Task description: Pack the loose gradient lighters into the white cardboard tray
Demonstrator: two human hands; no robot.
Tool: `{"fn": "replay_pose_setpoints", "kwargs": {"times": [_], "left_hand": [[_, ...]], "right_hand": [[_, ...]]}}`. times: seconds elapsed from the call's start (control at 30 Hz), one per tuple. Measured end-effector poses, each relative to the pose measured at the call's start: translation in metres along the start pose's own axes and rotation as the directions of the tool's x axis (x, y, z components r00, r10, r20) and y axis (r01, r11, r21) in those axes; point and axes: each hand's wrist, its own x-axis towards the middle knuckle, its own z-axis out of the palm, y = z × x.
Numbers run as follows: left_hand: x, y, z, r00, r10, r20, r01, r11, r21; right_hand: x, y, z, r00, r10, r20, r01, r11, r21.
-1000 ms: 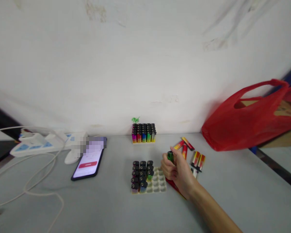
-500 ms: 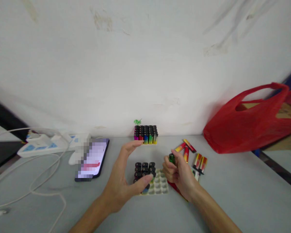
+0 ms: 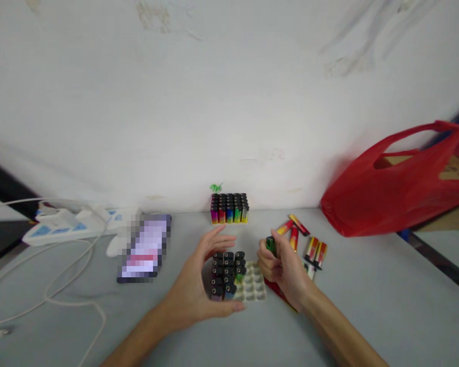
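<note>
A pale tray [image 3: 260,294] with rows of small pockets lies in front of me. Black-topped lighters [image 3: 228,270] stand upright in its left columns, while pockets on its right side show bare. My left hand [image 3: 193,285] curves around the tray's left side, thumb along the front and fingers behind, spread apart; whether it touches the tray I cannot tell. Just right of the tray, my right hand [image 3: 285,270] is closed around a green lighter [image 3: 270,244], whose lower part is hidden in the fist. Beyond that hand lie loose red-and-yellow lighters [image 3: 316,251].
Against the wall stands a packed block of multicoloured lighters [image 3: 229,210]. A phone [image 3: 145,250], a white power strip [image 3: 67,227] and a loose white cable [image 3: 74,305] occupy the left. A red bag [image 3: 378,199] rests at the right.
My left hand has lowered around the tray, its thumb moving from over the lighters to the front edge. The right hand keeps the green lighter almost in place. The view has shifted slightly.
</note>
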Motion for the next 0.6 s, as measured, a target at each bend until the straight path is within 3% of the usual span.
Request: {"fn": "replay_pose_setpoints", "kwargs": {"times": [0.17, 0.3, 0.4, 0.6], "left_hand": [[0.002, -0.005, -0.007, 0.994, -0.035, 0.107, 0.030, 0.998, 0.048], [0.004, -0.006, -0.010, 0.989, -0.042, 0.142, 0.027, 0.994, 0.110], [0.004, -0.005, -0.011, 0.988, -0.031, 0.154, 0.001, 0.981, 0.193], [0.004, -0.003, -0.012, 0.984, -0.015, 0.177, -0.032, 0.965, 0.260]], "right_hand": [[-0.005, -0.001, 0.005, 0.982, -0.185, -0.038, 0.181, 0.979, -0.099], [-0.007, -0.004, 0.004, 0.934, -0.356, 0.013, 0.344, 0.892, -0.295], [-0.009, -0.009, 0.001, 0.941, -0.331, 0.068, 0.331, 0.865, -0.377], [-0.020, -0.024, -0.002, 0.956, -0.138, 0.260, 0.253, 0.838, -0.484]]}}
